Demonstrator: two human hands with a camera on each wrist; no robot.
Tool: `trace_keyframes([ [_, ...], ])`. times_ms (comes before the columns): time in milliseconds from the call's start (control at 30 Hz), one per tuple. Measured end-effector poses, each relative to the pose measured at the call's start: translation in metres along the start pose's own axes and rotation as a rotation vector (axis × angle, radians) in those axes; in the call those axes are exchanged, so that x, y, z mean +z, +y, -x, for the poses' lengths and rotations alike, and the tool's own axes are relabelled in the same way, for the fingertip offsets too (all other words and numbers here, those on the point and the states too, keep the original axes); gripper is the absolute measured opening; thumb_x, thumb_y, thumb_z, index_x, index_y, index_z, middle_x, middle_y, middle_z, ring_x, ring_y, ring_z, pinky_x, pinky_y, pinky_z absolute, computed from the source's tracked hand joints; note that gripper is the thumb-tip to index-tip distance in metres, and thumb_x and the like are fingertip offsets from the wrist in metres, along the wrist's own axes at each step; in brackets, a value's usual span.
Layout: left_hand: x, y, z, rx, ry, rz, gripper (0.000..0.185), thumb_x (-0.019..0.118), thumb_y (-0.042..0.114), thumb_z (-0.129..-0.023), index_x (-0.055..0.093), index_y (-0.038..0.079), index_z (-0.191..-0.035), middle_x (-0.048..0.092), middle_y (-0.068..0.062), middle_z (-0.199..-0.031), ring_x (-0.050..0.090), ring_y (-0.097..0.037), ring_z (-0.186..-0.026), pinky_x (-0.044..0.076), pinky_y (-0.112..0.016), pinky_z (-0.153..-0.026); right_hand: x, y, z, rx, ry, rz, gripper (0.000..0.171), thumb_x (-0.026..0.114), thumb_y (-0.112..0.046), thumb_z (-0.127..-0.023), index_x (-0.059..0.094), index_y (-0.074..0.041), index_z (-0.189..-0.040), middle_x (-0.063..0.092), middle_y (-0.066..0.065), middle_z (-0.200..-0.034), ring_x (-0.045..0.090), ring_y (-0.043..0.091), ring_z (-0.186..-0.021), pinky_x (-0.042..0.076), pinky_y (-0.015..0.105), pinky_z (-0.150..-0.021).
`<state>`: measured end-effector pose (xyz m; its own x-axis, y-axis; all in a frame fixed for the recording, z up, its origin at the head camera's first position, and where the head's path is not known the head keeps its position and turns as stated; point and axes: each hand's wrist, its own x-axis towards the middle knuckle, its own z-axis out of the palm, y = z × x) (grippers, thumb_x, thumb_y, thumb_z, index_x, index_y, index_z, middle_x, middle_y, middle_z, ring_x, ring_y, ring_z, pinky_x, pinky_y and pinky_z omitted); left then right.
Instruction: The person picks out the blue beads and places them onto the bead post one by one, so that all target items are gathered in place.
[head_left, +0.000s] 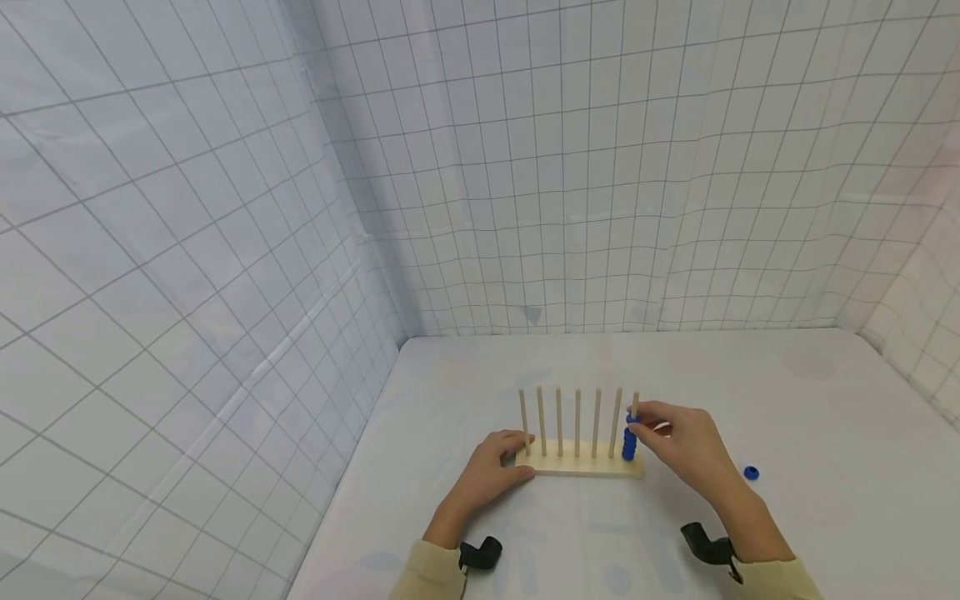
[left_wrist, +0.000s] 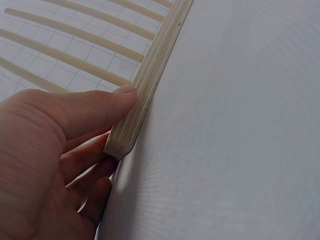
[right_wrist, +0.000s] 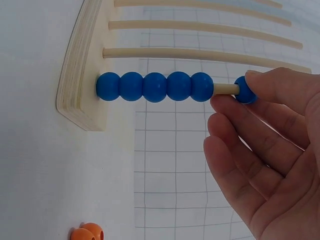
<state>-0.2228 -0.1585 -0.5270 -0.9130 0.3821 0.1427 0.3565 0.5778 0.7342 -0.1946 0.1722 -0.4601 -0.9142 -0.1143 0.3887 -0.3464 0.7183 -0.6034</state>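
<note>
A wooden rack (head_left: 581, 468) with several upright pegs stands on the white table. My left hand (head_left: 522, 454) grips its left end, thumb on the front edge (left_wrist: 135, 115) and fingers behind. Several blue beads (head_left: 629, 447) are stacked on the rightmost peg. My right hand (head_left: 639, 419) pinches one more blue bead (right_wrist: 245, 92) on that peg, a short gap above the stack (right_wrist: 155, 86). The other pegs are bare.
A loose blue bead (head_left: 751, 472) lies on the table right of the rack. Orange beads (right_wrist: 86, 233) lie near the rack's right end in the right wrist view. Gridded white walls enclose the table on the left, back and right.
</note>
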Motion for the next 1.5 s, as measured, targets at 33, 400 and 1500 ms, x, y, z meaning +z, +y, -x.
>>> trace_keyframes([
  [33,0.0000,0.0003,0.0001,0.000,0.000,0.001,0.048,0.077,0.030,-0.088,0.067,0.016,-0.134,0.061,0.001,-0.136,0.050,-0.023,-0.130,0.039,-0.048,-0.108,0.0003,0.0002,0.0000,0.001,-0.002,0.001,0.021,0.078,-0.017,-0.090,0.076,-0.010,-0.110,0.073,-0.003,-0.091,0.068,0.015,-0.084,0.059,0.037,-0.074],
  [400,-0.0005,0.0012,0.0007,0.006,0.000,-0.004,0.048,0.077,0.028,-0.088,0.067,0.016,-0.133,0.061,0.001,-0.135,0.050,-0.023,-0.130,0.040,-0.048,-0.108,0.0033,0.0040,0.0013,-0.016,0.005,-0.002,0.021,0.079,-0.016,-0.089,0.075,-0.009,-0.109,0.072,-0.004,-0.091,0.067,0.015,-0.085,0.059,0.035,-0.074],
  [1500,0.0002,0.0006,0.0005,0.006,0.004,-0.010,0.048,0.077,0.027,-0.089,0.067,0.017,-0.134,0.061,0.001,-0.135,0.050,-0.023,-0.130,0.039,-0.048,-0.108,0.0050,0.0078,0.0017,0.000,-0.020,0.006,0.024,0.080,-0.016,-0.088,0.074,-0.008,-0.110,0.071,-0.002,-0.093,0.067,0.019,-0.087,0.059,0.038,-0.074],
])
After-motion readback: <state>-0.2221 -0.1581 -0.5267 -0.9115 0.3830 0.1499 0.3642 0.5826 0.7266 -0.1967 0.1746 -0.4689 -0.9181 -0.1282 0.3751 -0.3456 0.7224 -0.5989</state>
